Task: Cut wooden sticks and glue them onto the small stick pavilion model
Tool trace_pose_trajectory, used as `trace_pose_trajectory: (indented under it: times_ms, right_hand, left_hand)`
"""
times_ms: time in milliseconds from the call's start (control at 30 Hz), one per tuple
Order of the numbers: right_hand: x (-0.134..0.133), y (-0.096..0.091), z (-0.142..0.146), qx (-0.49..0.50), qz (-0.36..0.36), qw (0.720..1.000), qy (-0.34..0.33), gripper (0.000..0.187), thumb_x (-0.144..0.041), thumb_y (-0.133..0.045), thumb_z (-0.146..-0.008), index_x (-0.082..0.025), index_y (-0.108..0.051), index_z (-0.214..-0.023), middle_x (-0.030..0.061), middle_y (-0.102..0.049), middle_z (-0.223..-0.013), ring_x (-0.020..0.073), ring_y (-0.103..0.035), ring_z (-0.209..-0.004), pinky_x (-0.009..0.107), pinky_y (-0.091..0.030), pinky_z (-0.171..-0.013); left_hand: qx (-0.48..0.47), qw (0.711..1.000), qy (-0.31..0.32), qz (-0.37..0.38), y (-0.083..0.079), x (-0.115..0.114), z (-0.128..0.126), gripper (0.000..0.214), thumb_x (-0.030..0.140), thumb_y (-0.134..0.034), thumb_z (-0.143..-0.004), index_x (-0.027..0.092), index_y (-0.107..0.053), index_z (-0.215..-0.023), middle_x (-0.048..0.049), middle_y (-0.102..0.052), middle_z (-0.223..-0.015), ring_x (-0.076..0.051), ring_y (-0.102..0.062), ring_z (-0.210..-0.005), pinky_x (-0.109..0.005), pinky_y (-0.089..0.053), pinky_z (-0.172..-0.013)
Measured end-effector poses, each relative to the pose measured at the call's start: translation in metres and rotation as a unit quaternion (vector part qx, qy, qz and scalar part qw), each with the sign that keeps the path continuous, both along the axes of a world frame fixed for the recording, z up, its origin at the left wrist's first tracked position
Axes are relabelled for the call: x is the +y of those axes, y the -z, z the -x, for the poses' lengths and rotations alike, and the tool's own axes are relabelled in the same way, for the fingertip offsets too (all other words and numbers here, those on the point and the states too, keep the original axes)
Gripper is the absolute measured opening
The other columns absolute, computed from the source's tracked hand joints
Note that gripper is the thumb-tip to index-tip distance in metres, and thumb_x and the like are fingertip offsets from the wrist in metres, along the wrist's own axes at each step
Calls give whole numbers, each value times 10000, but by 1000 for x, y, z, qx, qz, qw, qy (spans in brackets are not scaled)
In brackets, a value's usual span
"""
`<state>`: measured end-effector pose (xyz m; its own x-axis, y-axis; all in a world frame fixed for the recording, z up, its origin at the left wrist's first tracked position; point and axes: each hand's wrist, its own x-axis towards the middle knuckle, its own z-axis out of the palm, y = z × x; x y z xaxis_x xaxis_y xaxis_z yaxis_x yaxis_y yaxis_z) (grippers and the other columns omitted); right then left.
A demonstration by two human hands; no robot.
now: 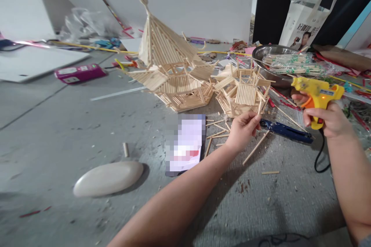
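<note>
Where hand (335, 120) grips — plastic glue gun (319, 93).

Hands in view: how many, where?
2: left hand, finger and thumb pinched, at the front of the smaller stick model; right hand, gripping the yellow glue gun.

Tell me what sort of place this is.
Probably a makeshift craft area on a bare grey floor. A large stick model and a smaller stick model stand there, the right hand holds a yellow glue gun, and a metal bowl holds packeted sticks.
</note>
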<state>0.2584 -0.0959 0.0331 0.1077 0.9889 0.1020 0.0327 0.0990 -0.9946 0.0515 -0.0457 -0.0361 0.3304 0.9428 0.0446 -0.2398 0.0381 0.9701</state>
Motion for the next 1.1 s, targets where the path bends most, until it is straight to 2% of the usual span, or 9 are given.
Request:
trace_pose_trajectory:
  times_ms: [67, 200, 333, 500, 700, 1100]
  right_hand:
    - [-2, 1, 6, -18, 3, 1000, -12, 296, -233, -642, -636, -201, -558, -917, 42, -644, -897, 74, -482, -421, 257, -383, -410]
    - [-4, 3, 13, -70, 16, 997, -40, 226, -370, -640, -682, -192, -569, -802, 25, -636, -782, 67, -470, -397, 231, -352, -369]
    - [-7, 4, 16, -111, 40, 992, -49, 291, -459, -596, -720, -176, -563, -782, 19, -624, -715, 70, -478, -387, 224, -327, -359]
    - [-9, 5, 21, -99, 66, 992, -33, 335, -487, -622, -688, -167, -543, -746, -2, -599, -639, 64, -469, -363, 211, -295, -338]
    - [-10, 6, 23, -87, 84, 993, -15, 343, -492, -651, -653, -172, -541, -707, -15, -584, -573, 58, -463, -348, 197, -319, -337]
    - [-9, 7, 20, -106, 81, 991, 2, 343, -502, -654, -640, -180, -540, -604, -25, -549, -511, 58, -453, -337, 195, -337, -318]
  left_hand:
    - [-1, 1000, 3, -5, 0, 0, 0, 270, 413, -620, -696, 160, -544, -645, 47, -512, -460, -26, -374, -345, -165, -282, -357]
    - [-4, 1000, 8, -15, 1, 0, 1, 255, 400, -613, -706, 161, -541, -653, 44, -519, -469, -28, -378, -347, -169, -288, -362]
    - [5, 1000, 9, -22, 0, 0, 1, 249, 393, -606, -715, 161, -542, -650, 44, -518, -476, -27, -382, -348, -171, -293, -365]
    - [10, 1000, 7, -25, 1, 0, 1, 244, 393, -602, -720, 165, -542, -656, 44, -519, -479, -27, -380, -350, -172, -289, -364]
    - [10, 999, 8, -31, 2, 1, 1, 231, 385, -586, -735, 170, -542, -660, 43, -520, -483, -30, -378, -351, -177, -288, -367]
    - [6, 999, 14, -35, 2, 0, 1, 231, 380, -584, -738, 166, -540, -664, 46, -508, -481, -30, -375, -358, -177, -283, -370]
